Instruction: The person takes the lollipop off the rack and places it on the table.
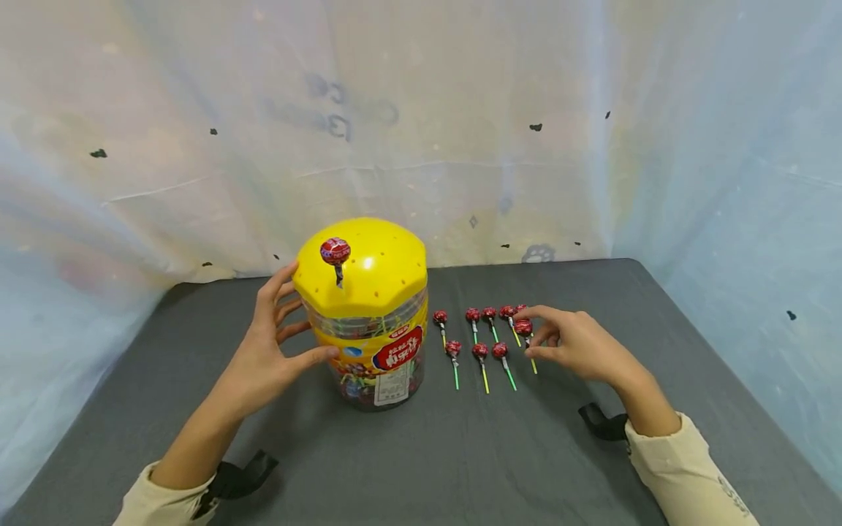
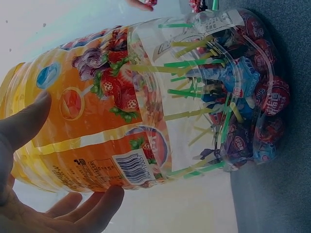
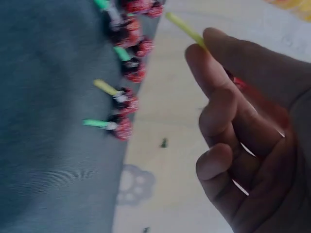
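A clear plastic candy jar [image 1: 358, 365] with a yellow lid [image 1: 375, 263] stands on the table, and lollipops show inside it. My left hand [image 1: 270, 351] holds its left side, thumb on the front and fingers round the back; in the left wrist view the thumb [image 2: 29, 121] lies on the orange label. One red-wrapped lollipop [image 1: 335, 252] stands upright in the lid, which has small holes. My right hand [image 1: 572, 343] is at the right end of the lollipop rows, and pinches a red lollipop with a yellow stick [image 3: 184, 29] between thumb and index finger.
Several red lollipops [image 1: 480, 352] lie in two rough rows right of the jar, sticks pointing toward me. Dark grey cloth [image 1: 460, 453] covers the table. A pale patterned sheet [image 1: 421, 146] hangs behind and at both sides. Black straps [image 1: 601, 424] hang at the wrists.
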Tool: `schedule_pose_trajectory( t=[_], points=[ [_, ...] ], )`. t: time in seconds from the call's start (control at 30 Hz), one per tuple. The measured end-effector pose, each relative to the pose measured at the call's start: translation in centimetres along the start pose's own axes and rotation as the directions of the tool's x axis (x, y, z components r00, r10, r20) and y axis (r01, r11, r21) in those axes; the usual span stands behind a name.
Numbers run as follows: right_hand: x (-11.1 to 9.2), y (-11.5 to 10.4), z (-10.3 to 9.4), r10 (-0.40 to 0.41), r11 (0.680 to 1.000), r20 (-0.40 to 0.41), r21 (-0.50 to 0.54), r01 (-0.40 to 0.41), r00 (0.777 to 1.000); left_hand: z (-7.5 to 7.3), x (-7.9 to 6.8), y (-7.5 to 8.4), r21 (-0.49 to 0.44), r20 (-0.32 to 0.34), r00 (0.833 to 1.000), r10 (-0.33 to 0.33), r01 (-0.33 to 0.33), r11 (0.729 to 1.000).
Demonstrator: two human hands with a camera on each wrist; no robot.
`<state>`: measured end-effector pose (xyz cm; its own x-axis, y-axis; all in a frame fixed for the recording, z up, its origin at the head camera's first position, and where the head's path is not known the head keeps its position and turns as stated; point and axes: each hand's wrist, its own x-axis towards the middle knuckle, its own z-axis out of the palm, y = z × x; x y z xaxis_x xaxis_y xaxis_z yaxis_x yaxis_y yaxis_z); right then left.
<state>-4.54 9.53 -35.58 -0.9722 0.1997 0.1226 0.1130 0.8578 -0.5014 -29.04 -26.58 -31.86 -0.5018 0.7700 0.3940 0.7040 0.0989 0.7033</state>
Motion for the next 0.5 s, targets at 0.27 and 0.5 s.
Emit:
schedule_pose_trajectory(
  t=[0.27,0.5],
  points=[
    [0.4,1.8,1.1,0.046,0.995,0.086,0.085,-0.053,0.995,-0.1,0.1,0.6,-0.024,-0.003,1.0,0.017,-0.017,1.0],
    [0.6,2.2,1.5,0.085,0.992,0.143,0.082,-0.097,0.986,-0.1,-0.1,0.4,-0.021,-0.003,1.0,0.001,-0.001,1.0]
  ],
)
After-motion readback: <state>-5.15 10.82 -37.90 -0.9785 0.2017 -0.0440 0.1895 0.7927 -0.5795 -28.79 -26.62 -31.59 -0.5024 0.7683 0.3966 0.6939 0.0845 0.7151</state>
